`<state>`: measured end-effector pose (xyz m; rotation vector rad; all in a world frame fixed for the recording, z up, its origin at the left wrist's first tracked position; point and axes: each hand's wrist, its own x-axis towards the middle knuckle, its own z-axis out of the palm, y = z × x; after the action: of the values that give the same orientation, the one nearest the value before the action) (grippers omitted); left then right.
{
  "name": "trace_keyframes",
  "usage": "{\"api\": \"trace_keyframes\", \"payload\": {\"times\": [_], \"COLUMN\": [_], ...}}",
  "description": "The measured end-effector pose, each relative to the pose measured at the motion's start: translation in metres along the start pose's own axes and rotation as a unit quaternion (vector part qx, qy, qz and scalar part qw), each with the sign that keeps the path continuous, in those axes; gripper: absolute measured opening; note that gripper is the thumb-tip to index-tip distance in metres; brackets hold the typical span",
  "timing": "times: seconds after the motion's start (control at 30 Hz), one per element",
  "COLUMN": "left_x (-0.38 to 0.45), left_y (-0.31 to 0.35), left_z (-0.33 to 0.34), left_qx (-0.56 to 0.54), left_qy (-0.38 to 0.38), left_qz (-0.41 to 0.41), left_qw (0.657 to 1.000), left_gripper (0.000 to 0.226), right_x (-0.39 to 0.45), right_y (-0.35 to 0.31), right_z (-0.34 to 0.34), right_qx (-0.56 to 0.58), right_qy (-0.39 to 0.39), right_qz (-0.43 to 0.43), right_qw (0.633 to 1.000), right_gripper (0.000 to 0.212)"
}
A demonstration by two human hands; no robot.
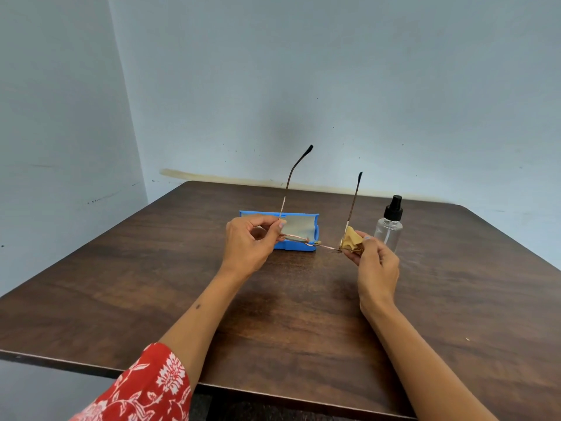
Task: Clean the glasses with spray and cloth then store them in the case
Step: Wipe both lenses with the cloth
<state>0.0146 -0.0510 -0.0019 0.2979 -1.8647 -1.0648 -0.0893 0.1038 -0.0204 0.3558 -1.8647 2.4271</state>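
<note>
Here, hands (247, 244) pinch glasses (306, 242), probably through cloth (351, 241).

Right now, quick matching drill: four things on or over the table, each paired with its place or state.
Things:
1. glasses
2. cloth
3. case
4. spray bottle

States:
A. open on the table
B. upright at the right, untouched
C. bunched in the right hand
D. held between both hands, arms pointing up

Pairs: 1-D, 2-C, 3-A, 4-B. The left hand pinches the frame.

The cloth (351, 243) hides one lens of the glasses (306, 241).
</note>
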Motion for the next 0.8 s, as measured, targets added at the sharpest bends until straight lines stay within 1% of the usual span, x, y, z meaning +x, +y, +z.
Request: {"api": "trace_keyframes", "payload": {"times": [0.17,0.33,0.4,0.47,0.6,0.8], "left_x": [0.001,0.003,0.003,0.002,-0.002,-0.01], "left_y": [-0.003,-0.006,-0.009,-0.011,-0.01,-0.012], "left_z": [0.0,-0.001,-0.002,-0.002,-0.002,0.004], "left_qx": [-0.004,-0.001,-0.004,-0.007,-0.013,-0.021], "left_qy": [-0.013,-0.039,-0.042,-0.044,-0.069,-0.062], "left_qz": [0.007,-0.01,-0.023,-0.038,-0.066,-0.131], "left_qw": [1.0,0.999,0.999,0.998,0.995,0.989], "left_gripper": [0.009,0.011,0.015,0.016,0.014,0.017], "right_x": [0.005,0.008,0.008,0.008,0.009,0.01], "right_y": [0.0,-0.002,-0.002,-0.003,-0.003,0.002], "right_z": [-0.001,-0.005,-0.007,-0.009,-0.011,-0.011], "right_qx": [0.09,0.139,0.149,0.15,0.16,0.065], "right_qy": [0.005,-0.024,-0.031,-0.038,-0.032,-0.033], "right_qz": [0.087,0.127,0.131,0.131,0.124,0.085], "right_qw": [0.992,0.982,0.98,0.979,0.979,0.994], "right_gripper": [0.026,0.011,0.008,0.01,0.022,0.025]}}
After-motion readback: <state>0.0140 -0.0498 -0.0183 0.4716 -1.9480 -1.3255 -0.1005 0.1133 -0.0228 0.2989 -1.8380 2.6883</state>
